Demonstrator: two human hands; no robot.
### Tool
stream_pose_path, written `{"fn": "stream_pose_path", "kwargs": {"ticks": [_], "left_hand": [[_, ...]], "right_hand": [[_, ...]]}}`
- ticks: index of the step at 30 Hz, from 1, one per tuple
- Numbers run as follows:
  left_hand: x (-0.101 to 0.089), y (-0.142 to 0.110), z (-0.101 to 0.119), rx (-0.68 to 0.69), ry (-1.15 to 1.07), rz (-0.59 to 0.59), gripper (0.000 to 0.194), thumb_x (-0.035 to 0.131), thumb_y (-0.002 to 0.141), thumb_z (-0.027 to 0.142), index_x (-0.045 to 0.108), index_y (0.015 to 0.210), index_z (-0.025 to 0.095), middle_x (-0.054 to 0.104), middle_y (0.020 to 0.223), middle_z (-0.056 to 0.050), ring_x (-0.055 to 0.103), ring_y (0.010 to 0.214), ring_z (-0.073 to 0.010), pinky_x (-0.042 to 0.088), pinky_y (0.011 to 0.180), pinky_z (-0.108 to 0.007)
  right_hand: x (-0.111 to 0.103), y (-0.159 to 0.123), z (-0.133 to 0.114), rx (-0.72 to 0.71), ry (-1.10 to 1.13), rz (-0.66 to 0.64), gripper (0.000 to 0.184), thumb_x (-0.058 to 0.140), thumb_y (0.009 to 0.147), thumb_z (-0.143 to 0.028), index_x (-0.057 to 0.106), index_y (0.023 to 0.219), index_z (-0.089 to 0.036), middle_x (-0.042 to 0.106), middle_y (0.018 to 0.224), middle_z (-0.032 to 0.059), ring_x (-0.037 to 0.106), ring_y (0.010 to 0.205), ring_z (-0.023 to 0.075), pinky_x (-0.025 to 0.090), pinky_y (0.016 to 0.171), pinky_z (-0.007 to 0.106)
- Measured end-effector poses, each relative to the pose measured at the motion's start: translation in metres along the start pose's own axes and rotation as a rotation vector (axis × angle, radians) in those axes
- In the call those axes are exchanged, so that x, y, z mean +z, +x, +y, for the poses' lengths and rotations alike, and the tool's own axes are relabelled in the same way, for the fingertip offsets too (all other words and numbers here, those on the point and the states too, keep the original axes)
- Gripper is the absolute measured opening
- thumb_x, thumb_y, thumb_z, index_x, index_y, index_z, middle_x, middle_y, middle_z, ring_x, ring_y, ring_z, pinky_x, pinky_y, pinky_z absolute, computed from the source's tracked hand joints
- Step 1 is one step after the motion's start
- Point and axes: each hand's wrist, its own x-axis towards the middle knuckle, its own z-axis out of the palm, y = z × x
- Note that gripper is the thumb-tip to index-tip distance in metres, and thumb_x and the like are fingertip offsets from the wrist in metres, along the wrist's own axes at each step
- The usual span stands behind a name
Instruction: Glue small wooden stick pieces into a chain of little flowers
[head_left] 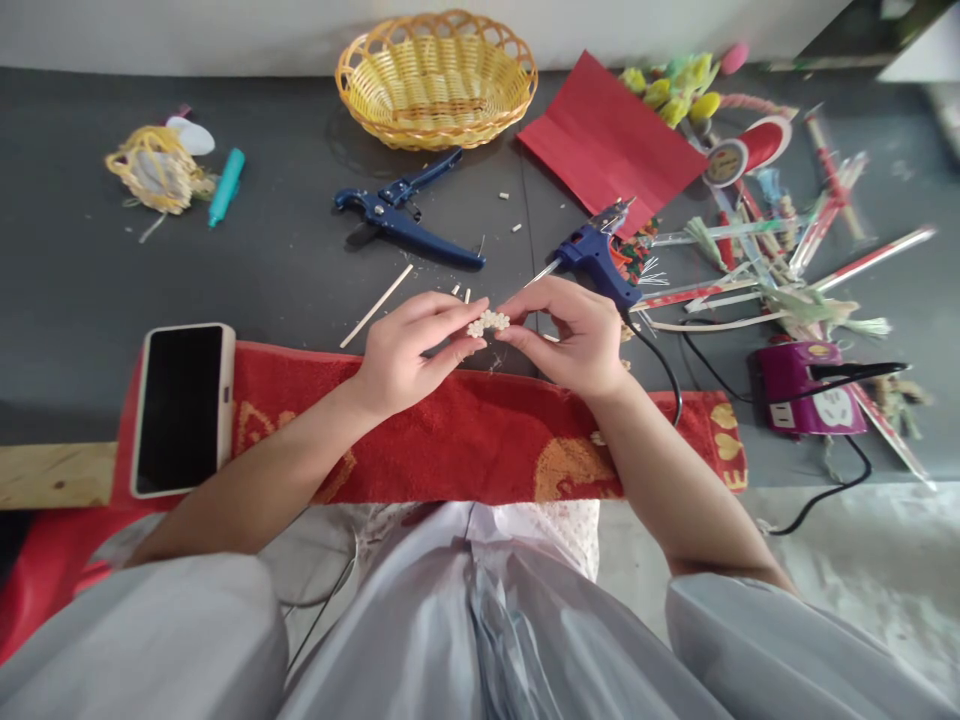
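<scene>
A small cream-coloured piece (489, 322), made of short round stick ends set side by side, is held above the table's near part. My left hand (416, 345) pinches its left end between thumb and fingertips. On the other end, my right hand (566, 330) grips it the same way. Just beyond the fingers lie a few short cut bits (467, 296) of stick. A longer thin stick (376, 306) rests left of my left hand. Behind my right hand is a blue glue gun (592, 250), and farther back, left of it, blue cutters (409, 210).
A red towel (465, 440) covers the near edge, with a phone (184, 410) at left. Behind stand a wicker basket (439, 90) and red paper (611, 135). A turquoise pen-like object (226, 187) lies left. Cables run from a purple power socket (806, 390) at right, near scattered wrapped sticks (825, 215).
</scene>
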Motion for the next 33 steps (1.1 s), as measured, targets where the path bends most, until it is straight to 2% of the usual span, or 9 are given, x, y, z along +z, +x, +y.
{"fn": "stream_pose_path", "kwargs": {"ticks": [2,7,12,19,23,28,33], "left_hand": [[0.0000,-0.0005,0.0000,0.015,0.025,-0.009,0.034,0.062,0.092,0.023,0.067,0.125,0.023,0.073,0.100,-0.003,0.067,0.089,-0.0108,0.054,0.084,-0.021],[-0.0006,-0.0018,0.0001,-0.064,0.078,-0.064,0.030,0.057,0.095,0.031,0.070,0.121,0.023,0.074,0.097,-0.004,0.067,0.085,-0.0127,0.056,0.081,-0.024],[-0.0015,-0.0010,0.0019,-0.089,0.002,-0.074,0.028,0.057,0.094,0.030,0.071,0.119,0.023,0.074,0.098,-0.004,0.067,0.086,-0.0120,0.055,0.082,-0.023],[-0.0004,-0.0001,0.0027,-0.142,0.051,-0.050,0.028,0.061,0.092,0.034,0.073,0.114,0.022,0.074,0.095,-0.004,0.067,0.083,-0.0120,0.055,0.079,-0.023],[0.0018,0.0002,0.0027,-0.124,0.052,0.016,0.024,0.066,0.088,0.032,0.075,0.108,0.022,0.075,0.090,-0.003,0.067,0.077,-0.0111,0.055,0.075,-0.022],[0.0034,0.0006,0.0031,-0.152,0.039,0.027,0.021,0.068,0.086,0.033,0.077,0.102,0.022,0.075,0.084,-0.002,0.066,0.071,-0.0103,0.054,0.070,-0.021],[0.0044,-0.0011,0.0031,-0.186,0.064,0.021,0.022,0.069,0.086,0.036,0.077,0.100,0.023,0.076,0.083,-0.001,0.067,0.071,-0.0108,0.055,0.070,-0.022]], "right_hand": [[0.0017,-0.0007,0.0006,-0.030,0.019,0.025,0.025,0.073,0.082,-0.043,0.070,0.085,-0.018,0.072,0.075,0.0023,0.065,0.067,0.0127,0.054,0.063,0.027],[0.0040,-0.0025,0.0015,-0.068,0.002,0.067,0.025,0.074,0.082,-0.044,0.071,0.083,-0.019,0.071,0.072,0.0018,0.064,0.064,0.0131,0.053,0.061,0.029],[0.0032,-0.0029,0.0007,-0.071,-0.023,0.062,0.028,0.073,0.081,-0.047,0.071,0.080,-0.019,0.070,0.070,0.0020,0.064,0.064,0.0139,0.052,0.060,0.030],[0.0023,-0.0008,-0.0002,-0.069,-0.039,0.028,0.025,0.072,0.084,-0.043,0.068,0.087,-0.019,0.069,0.074,0.0020,0.063,0.066,0.0130,0.052,0.062,0.028],[0.0029,-0.0007,0.0033,-0.140,-0.153,0.028,0.017,0.068,0.088,-0.036,0.069,0.097,-0.022,0.069,0.080,0.0029,0.064,0.072,0.0154,0.054,0.066,0.031],[0.0048,-0.0011,0.0081,-0.274,-0.208,0.060,0.013,0.067,0.088,-0.025,0.071,0.101,-0.027,0.068,0.081,0.0021,0.063,0.073,0.0147,0.051,0.063,0.031],[0.0043,-0.0008,0.0066,-0.273,-0.215,0.064,0.011,0.066,0.088,-0.025,0.073,0.097,-0.029,0.066,0.079,0.0013,0.059,0.073,0.0148,0.049,0.065,0.032]]}}
